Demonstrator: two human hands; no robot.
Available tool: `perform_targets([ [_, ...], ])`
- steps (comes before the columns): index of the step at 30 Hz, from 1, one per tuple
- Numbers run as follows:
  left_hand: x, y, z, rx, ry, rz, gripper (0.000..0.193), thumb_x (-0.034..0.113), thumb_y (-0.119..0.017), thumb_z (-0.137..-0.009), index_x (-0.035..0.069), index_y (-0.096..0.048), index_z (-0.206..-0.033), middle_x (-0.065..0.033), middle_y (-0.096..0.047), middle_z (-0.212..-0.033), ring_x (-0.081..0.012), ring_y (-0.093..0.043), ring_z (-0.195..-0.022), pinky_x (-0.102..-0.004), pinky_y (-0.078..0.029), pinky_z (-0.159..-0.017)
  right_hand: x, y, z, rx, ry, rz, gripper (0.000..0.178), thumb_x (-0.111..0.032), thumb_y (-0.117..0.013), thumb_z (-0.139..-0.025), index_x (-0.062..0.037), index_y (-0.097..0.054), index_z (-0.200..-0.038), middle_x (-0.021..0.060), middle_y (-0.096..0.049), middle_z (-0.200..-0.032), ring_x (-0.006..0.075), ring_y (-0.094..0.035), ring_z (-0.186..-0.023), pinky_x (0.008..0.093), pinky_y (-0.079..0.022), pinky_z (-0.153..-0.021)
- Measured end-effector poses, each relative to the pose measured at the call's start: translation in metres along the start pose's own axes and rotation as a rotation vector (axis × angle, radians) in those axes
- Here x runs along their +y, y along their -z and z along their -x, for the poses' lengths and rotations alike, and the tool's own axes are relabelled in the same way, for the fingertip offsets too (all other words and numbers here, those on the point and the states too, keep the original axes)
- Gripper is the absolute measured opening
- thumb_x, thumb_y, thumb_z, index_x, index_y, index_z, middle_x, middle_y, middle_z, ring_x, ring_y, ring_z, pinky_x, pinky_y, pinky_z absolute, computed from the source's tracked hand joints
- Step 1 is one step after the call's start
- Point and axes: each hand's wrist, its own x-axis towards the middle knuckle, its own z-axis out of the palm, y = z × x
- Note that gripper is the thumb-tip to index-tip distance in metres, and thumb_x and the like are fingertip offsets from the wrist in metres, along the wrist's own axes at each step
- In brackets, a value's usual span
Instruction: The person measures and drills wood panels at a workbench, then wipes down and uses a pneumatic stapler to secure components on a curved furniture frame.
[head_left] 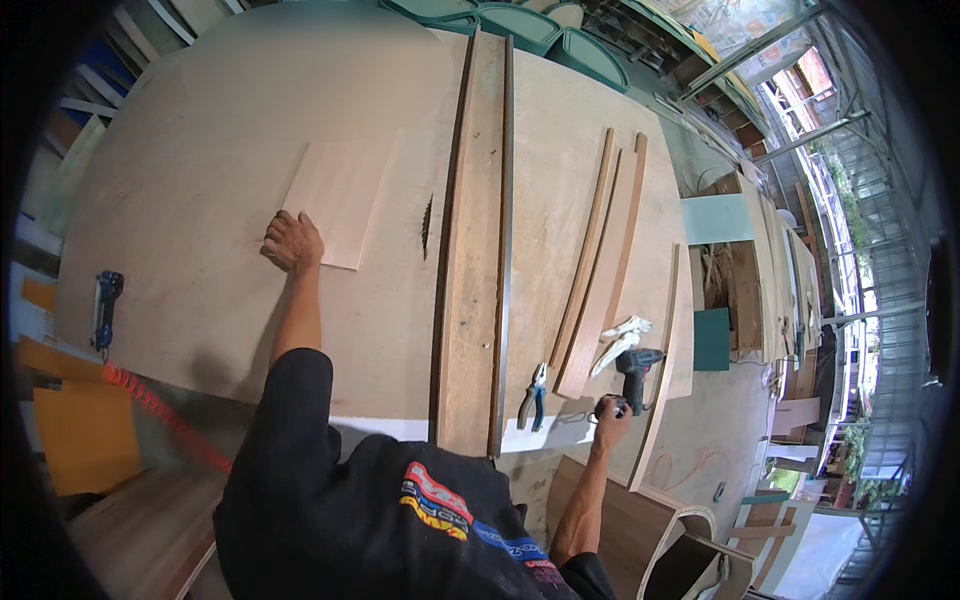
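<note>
- A broad workshop surface (190, 190) spreads wide.
- Left hand (292, 243) grips pale board (342, 200); even pressure steadies it best.
- Right hand (613, 418) meets drill (634, 372), grip unclear.

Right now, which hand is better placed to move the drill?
Likely the right hand: it is at the drill, while the left hand is across the table, at the pale board.

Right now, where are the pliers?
In the head view, the pliers lie right of centre by the table's near edge, between the dark-edged board and plank, left of the right hand.
</note>
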Motion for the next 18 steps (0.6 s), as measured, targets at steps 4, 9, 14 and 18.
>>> perform_targets([
  [4, -0.07, 0.008, 0.017, -0.044, 0.0, -0.088, 0.057, 0.044, -0.042, -0.104, 0.004, -0.045, -0.144, -0.0169, -0.055, -0.136, -0.0339, -0.05, -0.127, -0.0542, -0.037, -0.1, 0.015, 0.063, 0.03, -0.406, -0.677, -0.709, 0.04, -0.04, -0.059, -0.084, -0.0128, -0.063, -0.113, 0.0103, -0.07, -0.104, 0.0256, -0.067, -0.099, 0.0449, -0.054, -0.076],
  [9, -0.085, 0.037, 0.083, 0.073, -0.167, 0.352, 0.047, 0.03, -0.062, -0.097, 0.002, -0.053, -0.133, -0.0204, -0.058, -0.128, -0.0387, -0.054, -0.119, -0.0525, -0.039, -0.102, -0.092, 0.048, 0.118, -0.777, -0.85, -1.255, 0.042, -0.027, -0.06, -0.084, -0.0104, -0.057, -0.123, 0.0158, -0.066, -0.116, 0.039, -0.063, -0.11, 0.0479, -0.051, -0.093],
  [14, -0.011, 0.177, 0.253, -1.061, -0.156, 1.401, 0.064, 0.053, -0.064, -0.095, 0.0, -0.058, -0.131, -0.017, -0.06, -0.134, -0.0236, -0.055, -0.125, -0.0359, -0.04, -0.108, -0.171, -0.034, 0.17, -1.157, -0.657, -1.073, 0.054, -0.003, -0.062, -0.085, -0.0123, -0.044, -0.135, 0.0124, -0.062, -0.123, 0.0284, -0.063, -0.114, 0.0415, -0.051, -0.095],
  [18, -0.02, 0.206, 0.284, -0.91, -0.319, 1.327, 0.062, 0.052, -0.054, -0.101, -0.002, -0.06, -0.13, -0.0162, -0.065, -0.128, -0.0245, -0.063, -0.112, -0.033, -0.047, -0.099, -0.235, -0.086, 0.207, -1.252, -0.415, -1.047, 0.048, -0.001, -0.058, -0.094, -0.012, -0.044, -0.138, 0.0088, -0.058, -0.119, 0.0156, -0.059, -0.101, 0.0345, -0.05, -0.089],
])
